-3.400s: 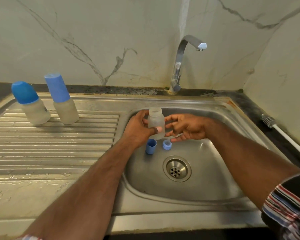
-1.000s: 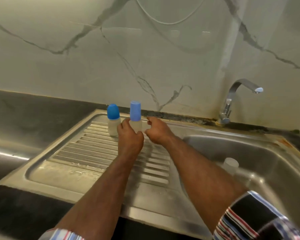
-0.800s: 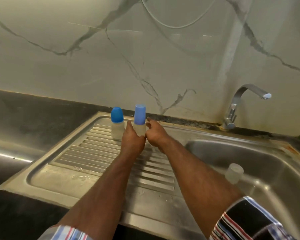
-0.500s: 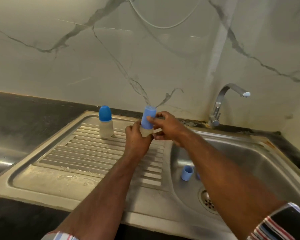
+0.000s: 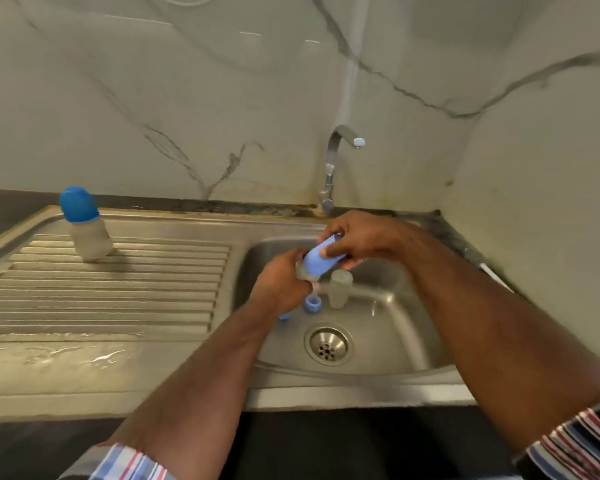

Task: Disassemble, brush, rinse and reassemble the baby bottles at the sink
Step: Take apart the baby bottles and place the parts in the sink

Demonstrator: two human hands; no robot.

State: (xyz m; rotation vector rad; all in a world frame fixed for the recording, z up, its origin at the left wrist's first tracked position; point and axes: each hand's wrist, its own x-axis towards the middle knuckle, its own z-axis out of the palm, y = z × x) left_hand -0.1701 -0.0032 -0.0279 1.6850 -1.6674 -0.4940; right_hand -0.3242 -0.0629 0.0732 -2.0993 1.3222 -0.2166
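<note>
Bottle (image 5: 303,270) is gripped by the left hand (image 5: 279,284) over the sink (image 5: 388,341). Its blue cap (image 5: 321,259) is clasped by the right hand's (image 5: 359,237) curled fingers (image 5: 329,251).

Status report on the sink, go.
Left hand grips second bottle over basin; right hand grips its blue cap. First bottle uncapped in basin. Third bottle still capped on drainboard.

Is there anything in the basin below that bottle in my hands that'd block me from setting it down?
Partly. Right under the held bottle stand an uncapped bottle and two small blue parts. The basin floor near the drain looks free.
</note>
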